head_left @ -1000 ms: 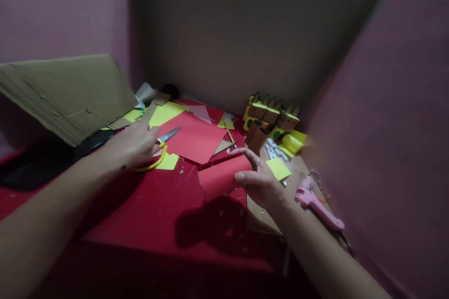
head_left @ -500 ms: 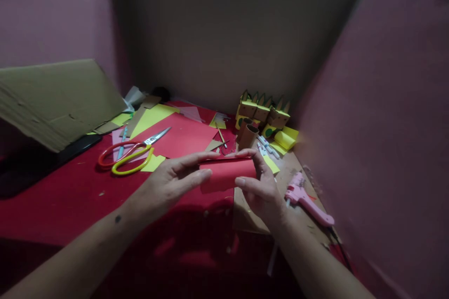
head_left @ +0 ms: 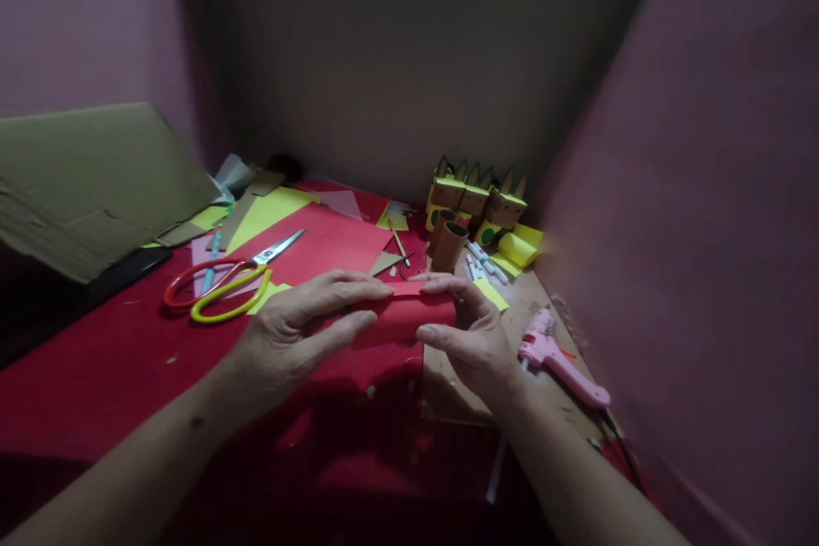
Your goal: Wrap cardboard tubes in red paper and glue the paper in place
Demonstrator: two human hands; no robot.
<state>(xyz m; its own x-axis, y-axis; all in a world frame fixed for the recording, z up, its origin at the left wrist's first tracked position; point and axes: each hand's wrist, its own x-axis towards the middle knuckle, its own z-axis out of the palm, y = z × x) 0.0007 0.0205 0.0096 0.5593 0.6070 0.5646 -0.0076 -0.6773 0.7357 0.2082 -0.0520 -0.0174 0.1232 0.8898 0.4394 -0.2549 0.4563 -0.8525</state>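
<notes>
A piece of red paper, curled into a rounded roll, is held up above the red table between both hands. My left hand grips its left end, thumb in front and fingers along the top. On the right end, my right hand pinches with the thumb in front and fingers curled over the upper edge. Whether anything lies inside the curl is hidden. Scissors with red and yellow handles lie left of my hands. To the right, a pink glue gun rests on a cardboard sheet.
Behind my hands lie red paper, yellow paper and a pencil. Two cardboard tubes stand near markers and cardboard figures. A large cardboard piece leans at left. Walls close in behind and right.
The red paper has tipped and curled more, its top edge now folded under the fingers. My left fingers have slid further over its top. The view has shifted slightly.
</notes>
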